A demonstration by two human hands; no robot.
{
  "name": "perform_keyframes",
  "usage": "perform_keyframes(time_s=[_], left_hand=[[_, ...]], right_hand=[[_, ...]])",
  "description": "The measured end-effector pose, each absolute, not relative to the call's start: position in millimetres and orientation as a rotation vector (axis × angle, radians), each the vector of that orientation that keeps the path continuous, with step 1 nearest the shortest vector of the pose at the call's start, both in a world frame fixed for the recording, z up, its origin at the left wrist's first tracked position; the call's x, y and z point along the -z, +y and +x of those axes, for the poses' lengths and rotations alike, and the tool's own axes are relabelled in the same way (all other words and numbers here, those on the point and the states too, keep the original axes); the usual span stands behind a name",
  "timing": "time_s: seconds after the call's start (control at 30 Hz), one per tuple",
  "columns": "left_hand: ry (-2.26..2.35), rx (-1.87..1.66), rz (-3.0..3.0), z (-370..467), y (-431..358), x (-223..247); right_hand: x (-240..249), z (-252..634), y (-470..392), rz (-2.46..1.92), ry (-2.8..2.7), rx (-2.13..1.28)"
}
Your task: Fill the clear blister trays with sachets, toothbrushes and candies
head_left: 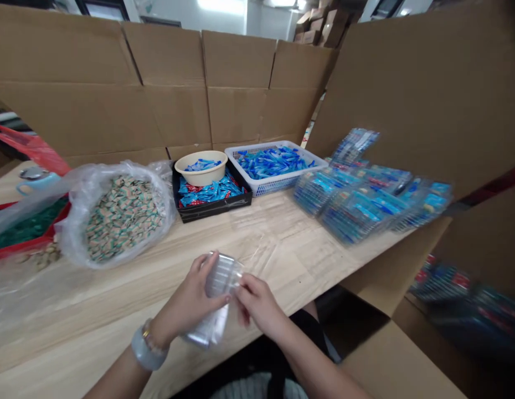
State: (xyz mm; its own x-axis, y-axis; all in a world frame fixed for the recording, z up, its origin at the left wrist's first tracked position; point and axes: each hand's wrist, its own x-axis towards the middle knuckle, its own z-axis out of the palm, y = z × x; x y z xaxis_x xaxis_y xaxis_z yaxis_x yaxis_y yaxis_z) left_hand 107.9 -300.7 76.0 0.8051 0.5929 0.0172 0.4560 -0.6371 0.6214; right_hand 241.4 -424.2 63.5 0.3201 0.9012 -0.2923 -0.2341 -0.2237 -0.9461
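A stack of clear plastic trays is held over the near edge of the table. My left hand wraps round the stack from the left, thumb across its top. My right hand pinches the stack's right edge between thumb and fingers. The lower end of the stack tilts toward me, and fine detail is blurred. Beyond my hands, toward the right, lie several filled clear packs with blue contents.
A plastic bag of small packets stands left, beside a red tray of green items. Farther back are a black box of blue packets, a cream bowl and a white basket. Cardboard walls surround the table; an open carton stands right.
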Motion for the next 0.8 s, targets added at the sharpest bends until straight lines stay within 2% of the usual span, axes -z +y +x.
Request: perform_keyframes(time_s=[0.13,0.23,0.37,0.57,0.7,0.8], left_hand=[[0.807,-0.279,2.328,95,-294,-70],[0.840,-0.274,2.328,101,-285,-68],[0.843,-0.274,2.341,125,-279,-73],[0.902,-0.293,2.392,112,-271,-79],[0.869,-0.249,2.336,90,-271,-75],[0.870,-0.263,2.242,79,-272,-72]], right_hand=[[-51,269,-529,-1.357,-0.267,-1.087],[-32,283,-557,-1.286,-0.065,-1.039],[-13,291,-528,-1.229,0.061,-0.993],[-35,282,-497,-1.639,-0.101,-1.046],[-51,239,-415,-1.242,-0.481,-1.276],[-44,206,-353,-1.049,-0.441,-1.405]])
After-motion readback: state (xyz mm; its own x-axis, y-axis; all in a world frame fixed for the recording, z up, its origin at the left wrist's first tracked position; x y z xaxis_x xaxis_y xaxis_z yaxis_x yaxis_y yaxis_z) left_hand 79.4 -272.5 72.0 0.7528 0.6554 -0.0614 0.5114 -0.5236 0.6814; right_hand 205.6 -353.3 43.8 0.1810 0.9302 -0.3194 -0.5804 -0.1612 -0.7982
